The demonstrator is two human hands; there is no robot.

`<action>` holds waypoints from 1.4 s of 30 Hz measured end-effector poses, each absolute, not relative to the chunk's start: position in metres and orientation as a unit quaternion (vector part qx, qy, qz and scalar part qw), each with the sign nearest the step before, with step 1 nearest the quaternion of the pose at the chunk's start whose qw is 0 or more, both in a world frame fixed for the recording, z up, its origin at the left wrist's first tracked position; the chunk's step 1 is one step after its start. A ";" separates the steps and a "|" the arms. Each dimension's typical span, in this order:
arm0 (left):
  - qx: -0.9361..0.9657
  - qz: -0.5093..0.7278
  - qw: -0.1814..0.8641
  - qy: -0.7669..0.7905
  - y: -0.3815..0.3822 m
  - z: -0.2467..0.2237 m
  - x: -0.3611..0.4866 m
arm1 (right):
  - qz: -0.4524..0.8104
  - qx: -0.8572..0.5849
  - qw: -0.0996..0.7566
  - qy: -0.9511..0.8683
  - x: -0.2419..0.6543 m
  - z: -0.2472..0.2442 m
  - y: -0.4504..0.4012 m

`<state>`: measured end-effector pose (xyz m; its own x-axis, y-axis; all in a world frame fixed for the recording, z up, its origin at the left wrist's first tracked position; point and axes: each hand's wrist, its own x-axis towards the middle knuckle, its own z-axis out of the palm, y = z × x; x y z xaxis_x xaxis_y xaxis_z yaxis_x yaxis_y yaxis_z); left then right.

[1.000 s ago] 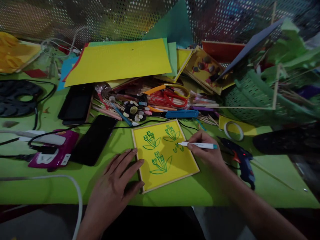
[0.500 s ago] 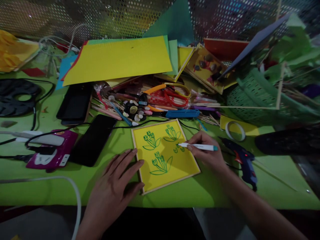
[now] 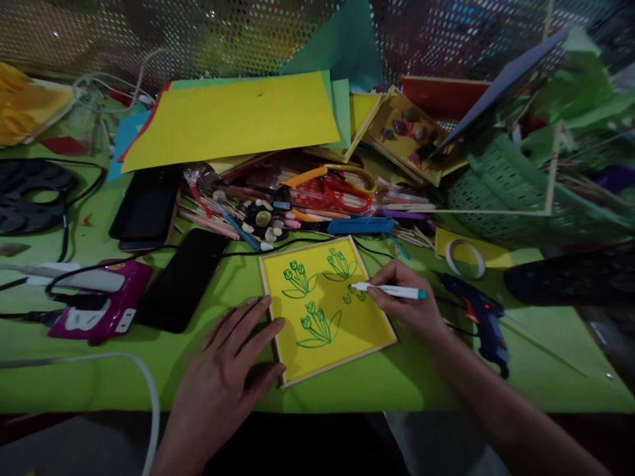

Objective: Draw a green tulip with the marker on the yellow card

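1 head camera (worn), looking forward and down, close above green table (image 3: 347, 390)

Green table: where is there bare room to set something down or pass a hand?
Bare table shows between the frame and front edge, and a smaller patch between the purple socket and left hand. It's crowded behind the frame, with scissors and papers; right, the glue gun and basket.

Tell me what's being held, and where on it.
The right hand grips a white marker near its tip end, teal end sticking out. The left hand only steadies the yellow framed panel by its left edge.
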<state>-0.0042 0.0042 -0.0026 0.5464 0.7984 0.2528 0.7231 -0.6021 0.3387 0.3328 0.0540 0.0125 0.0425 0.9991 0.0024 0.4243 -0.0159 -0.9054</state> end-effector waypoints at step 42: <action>0.875 0.199 0.088 0.433 0.005 -0.002 -0.004 | 0.381 -0.618 0.406 -0.555 0.335 0.012 0.055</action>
